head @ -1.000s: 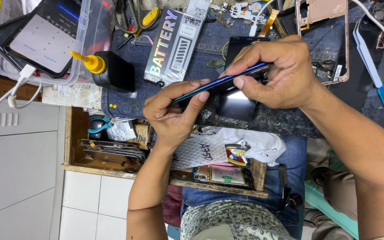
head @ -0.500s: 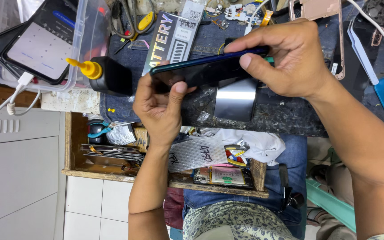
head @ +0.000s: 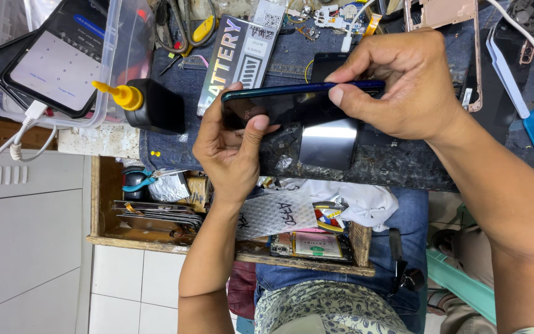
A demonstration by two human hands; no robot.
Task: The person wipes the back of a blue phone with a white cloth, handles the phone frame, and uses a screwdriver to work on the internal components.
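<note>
Right hand (head: 412, 86) hides the phone's (head: 292, 106) 3 o'clock end; left hand (head: 230, 151) covers the 9 o'clock corner. Phone dark, glossy, blue-edged, held above the table (head: 390, 164), fingers of both hands clamped on it. Black bottle (head: 156, 106) at 9 o'clock.

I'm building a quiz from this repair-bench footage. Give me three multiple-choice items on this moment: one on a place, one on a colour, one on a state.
1. Where is the black bottle with a nozzle?
A. beside the clear plastic box
B. in the wooden drawer
C. on the person's lap

2. What colour is the bottle's nozzle cap?
A. red
B. yellow
C. white

3. How is the dark blue phone held?
A. lying flat on the mat, untouched
B. by the left hand alone
C. between both hands, above the mat

Answers:
1. A: the bottle lies on the bench right next to the box.
2. B: the cap and tip are yellow.
3. C: the left hand has one end in its grip, and the right hand pinches the other edge.
</note>
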